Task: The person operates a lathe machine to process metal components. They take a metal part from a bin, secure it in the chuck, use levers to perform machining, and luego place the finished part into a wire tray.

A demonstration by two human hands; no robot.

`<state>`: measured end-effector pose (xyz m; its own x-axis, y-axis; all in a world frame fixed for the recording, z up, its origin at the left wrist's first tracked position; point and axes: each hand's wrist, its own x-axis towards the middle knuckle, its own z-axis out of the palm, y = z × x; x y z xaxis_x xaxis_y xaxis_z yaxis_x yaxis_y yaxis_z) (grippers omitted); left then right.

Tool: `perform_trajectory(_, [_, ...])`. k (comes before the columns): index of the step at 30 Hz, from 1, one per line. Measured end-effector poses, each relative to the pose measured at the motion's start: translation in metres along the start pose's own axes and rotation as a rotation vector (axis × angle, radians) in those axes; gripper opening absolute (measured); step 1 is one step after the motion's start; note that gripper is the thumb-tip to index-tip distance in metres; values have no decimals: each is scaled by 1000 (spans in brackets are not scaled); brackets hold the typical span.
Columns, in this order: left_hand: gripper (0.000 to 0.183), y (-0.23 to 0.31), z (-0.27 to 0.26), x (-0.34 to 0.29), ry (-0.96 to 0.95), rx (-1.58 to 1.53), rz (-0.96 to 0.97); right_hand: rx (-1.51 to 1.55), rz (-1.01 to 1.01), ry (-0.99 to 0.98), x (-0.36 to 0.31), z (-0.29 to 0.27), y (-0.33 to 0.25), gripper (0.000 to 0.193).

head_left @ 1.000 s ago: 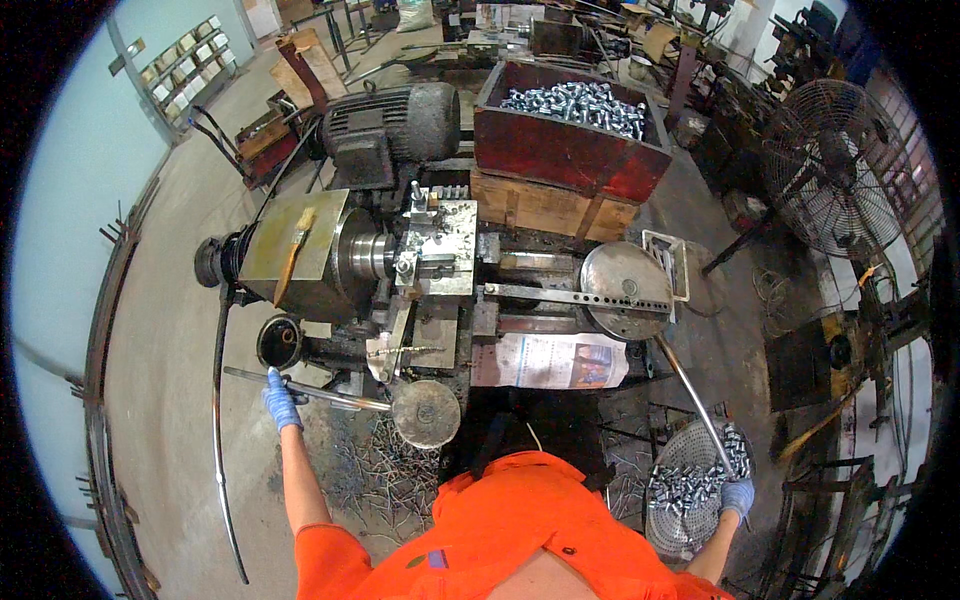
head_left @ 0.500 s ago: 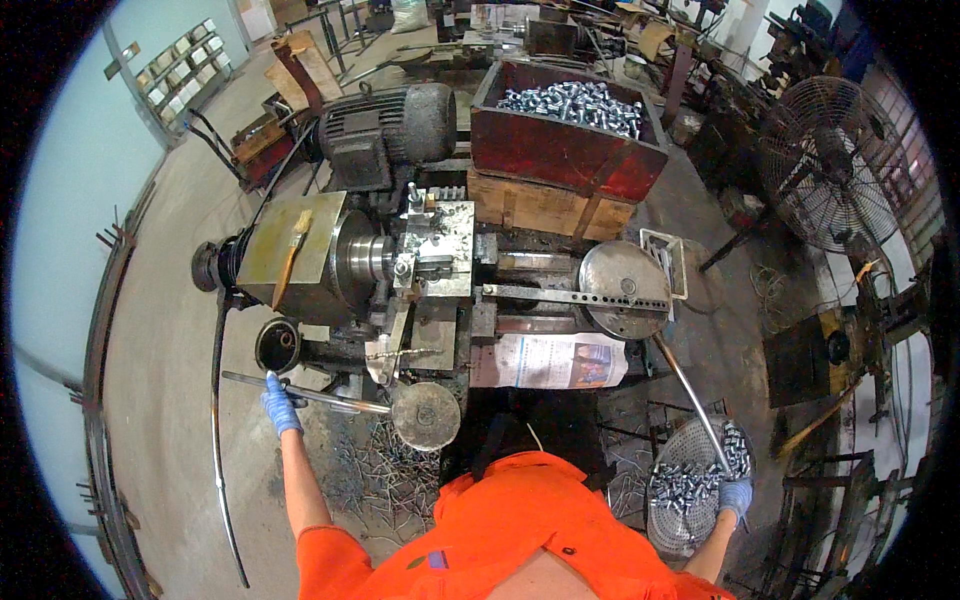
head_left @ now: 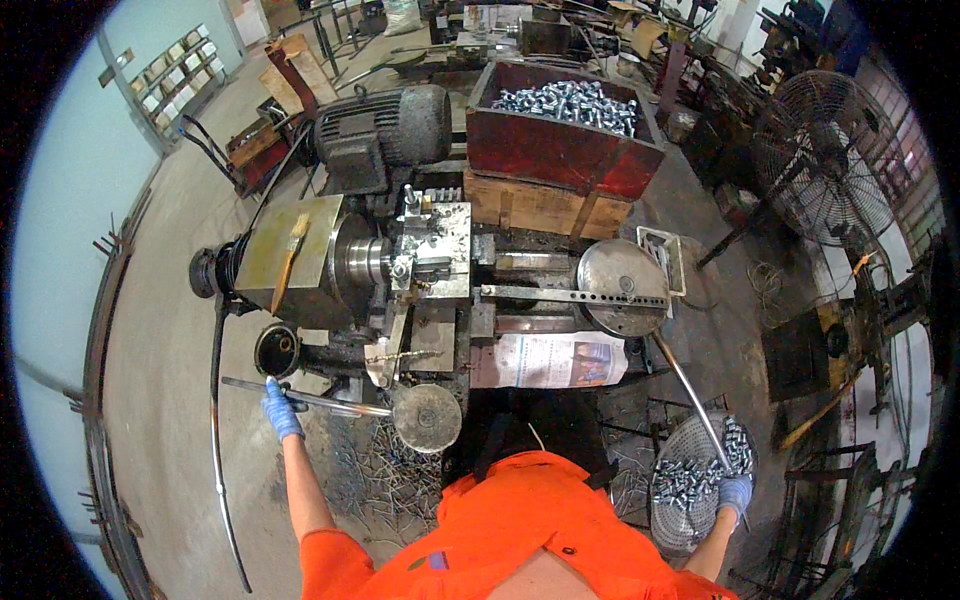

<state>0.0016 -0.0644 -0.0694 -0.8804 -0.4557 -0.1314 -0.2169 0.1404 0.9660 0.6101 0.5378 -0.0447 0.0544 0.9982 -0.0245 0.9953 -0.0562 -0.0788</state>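
My left hand (head_left: 281, 411), in a blue glove, is closed round a metal lever bar (head_left: 330, 401) beside a dark round cup (head_left: 277, 350). The bar runs right to a round grey disc (head_left: 427, 418). On the right, my right hand (head_left: 735, 492), gloved too, is at a perforated metal basket (head_left: 690, 535) with small shiny metal parts (head_left: 685, 483). A long steel rod (head_left: 690, 395) slants down to this hand from a larger disc (head_left: 622, 287). Its fingers are mostly hidden, so whether it grips the rod or a part is unclear. Between both hands stands a lathe-like machine (head_left: 437, 240).
A brush (head_left: 291, 262) lies on the machine's housing, near a motor (head_left: 385, 135). Behind, a red bin (head_left: 560, 150) of metal parts sits on a wooden crate (head_left: 540, 207). Newspaper (head_left: 550, 360) covers the front ledge. Thin metal shavings (head_left: 395, 470) litter the floor. A caged fan (head_left: 825, 155) stands right.
The view has shifted very slightly. Both hands keep almost the same places, the left at the lever bar and the right at the basket.
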Motion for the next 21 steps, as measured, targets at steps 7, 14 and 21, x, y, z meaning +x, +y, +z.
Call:
perform_trajectory(7, [58, -1, 1, -1, -6, -13, -7, -162, 155, -121, 1, -3, -1, 51])
perform_trajectory(14, [57, 2, -2, 3, -31, 41, -38, -140, -232, 143, -11, 11, -117, 41])
perform_trajectory(21, [55, -6, -3, 0, -26, 20, -59, -296, -387, 227, 83, -9, -167, 42])
